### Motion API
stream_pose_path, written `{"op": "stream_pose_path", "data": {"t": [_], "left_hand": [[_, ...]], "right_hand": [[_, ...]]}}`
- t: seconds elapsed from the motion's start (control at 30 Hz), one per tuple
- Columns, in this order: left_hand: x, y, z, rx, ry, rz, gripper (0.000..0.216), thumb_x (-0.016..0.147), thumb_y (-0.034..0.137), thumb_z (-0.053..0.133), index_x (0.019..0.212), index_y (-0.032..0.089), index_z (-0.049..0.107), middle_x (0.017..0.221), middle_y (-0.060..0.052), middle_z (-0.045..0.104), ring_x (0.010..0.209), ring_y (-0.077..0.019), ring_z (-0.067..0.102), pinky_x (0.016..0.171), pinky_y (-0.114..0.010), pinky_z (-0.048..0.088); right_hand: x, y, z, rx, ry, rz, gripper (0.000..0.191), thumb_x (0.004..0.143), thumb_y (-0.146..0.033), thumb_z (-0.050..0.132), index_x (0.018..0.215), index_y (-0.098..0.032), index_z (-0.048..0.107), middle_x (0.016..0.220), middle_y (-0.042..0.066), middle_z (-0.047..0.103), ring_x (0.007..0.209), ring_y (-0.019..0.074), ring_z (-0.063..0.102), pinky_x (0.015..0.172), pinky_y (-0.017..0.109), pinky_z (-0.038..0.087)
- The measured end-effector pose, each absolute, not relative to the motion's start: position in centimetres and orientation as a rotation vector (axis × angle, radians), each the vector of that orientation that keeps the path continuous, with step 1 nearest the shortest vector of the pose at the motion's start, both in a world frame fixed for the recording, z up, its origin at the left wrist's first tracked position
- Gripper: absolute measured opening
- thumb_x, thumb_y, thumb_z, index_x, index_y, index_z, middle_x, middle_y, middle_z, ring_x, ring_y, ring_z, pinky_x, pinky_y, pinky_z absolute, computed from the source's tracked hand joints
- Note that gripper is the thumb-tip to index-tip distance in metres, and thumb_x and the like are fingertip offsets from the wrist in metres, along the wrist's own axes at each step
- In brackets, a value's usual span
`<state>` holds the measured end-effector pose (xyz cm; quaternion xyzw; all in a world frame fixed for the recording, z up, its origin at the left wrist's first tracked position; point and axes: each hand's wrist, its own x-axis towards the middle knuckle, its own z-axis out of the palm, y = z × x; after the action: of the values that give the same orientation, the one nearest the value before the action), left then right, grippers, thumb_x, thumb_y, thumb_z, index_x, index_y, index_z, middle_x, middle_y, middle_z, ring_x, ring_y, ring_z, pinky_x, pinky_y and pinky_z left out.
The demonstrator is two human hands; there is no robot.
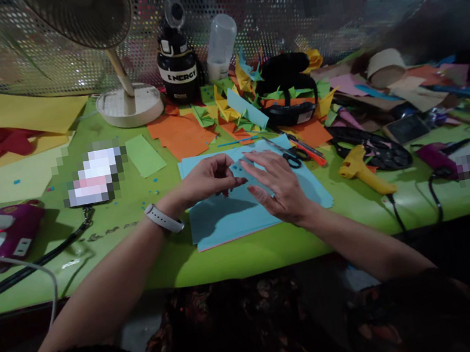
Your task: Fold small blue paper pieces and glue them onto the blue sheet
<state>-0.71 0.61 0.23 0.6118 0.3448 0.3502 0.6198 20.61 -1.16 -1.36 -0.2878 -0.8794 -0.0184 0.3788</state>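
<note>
Both my hands work on a small light-blue piece of paper [240, 170] that lies on a stack of light-blue sheets [223, 214] on the green table [133, 218]. My left hand [211, 179], with a white watch at the wrist, pinches the left edge of the small piece with curled fingers. My right hand [276, 184] lies on the piece from the right, fingers stretched out and pressing it flat. Part of the small paper is hidden under my right hand.
Scissors [293, 156] and a yellow glue gun [363, 168] lie right of my hands. Behind are folded paper shapes [234, 106], orange sheets [182, 133], a black bottle [178, 68], a fan base [129, 105] and a mesh wall. A purple device [4, 235] with cables sits at left.
</note>
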Motion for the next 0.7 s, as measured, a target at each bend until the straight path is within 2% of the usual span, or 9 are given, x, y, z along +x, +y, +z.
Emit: {"op": "stream_pose_path", "data": {"t": [0.37,0.53,0.7], "left_hand": [[-0.8,0.5,0.4,1.484,0.763,0.760,0.031,0.076,0.028,0.078,0.085,0.017,0.050,0.057,0.007,0.056,0.049,-0.0062,0.054,0.047,-0.017,0.043],[-0.9,0.4,0.3,1.530,0.745,0.653,0.031,0.075,0.030,0.077,0.085,0.016,0.051,0.066,0.003,0.061,0.056,-0.0078,0.058,0.053,-0.020,0.047],[-1.0,0.5,0.5,1.544,0.750,0.628,0.029,0.078,0.031,0.074,0.088,0.016,0.051,0.065,0.003,0.061,0.055,-0.0083,0.058,0.050,-0.019,0.044]], "right_hand": [[20.8,-1.0,-0.5,-0.821,-2.098,0.008,0.035,0.098,-0.036,0.046,0.128,-0.028,0.063,0.136,0.007,0.061,0.132,0.0267,0.052,0.115,0.058,0.033],[21.2,0.0,-0.5,-0.852,-2.167,0.066,0.033,0.099,-0.035,0.049,0.127,-0.026,0.063,0.125,0.007,0.069,0.124,0.0249,0.059,0.119,0.057,0.025],[21.2,0.2,-0.8,-0.865,-2.199,0.136,0.038,0.096,-0.040,0.055,0.132,-0.028,0.061,0.114,0.006,0.072,0.118,0.0249,0.062,0.120,0.058,0.019]]}}
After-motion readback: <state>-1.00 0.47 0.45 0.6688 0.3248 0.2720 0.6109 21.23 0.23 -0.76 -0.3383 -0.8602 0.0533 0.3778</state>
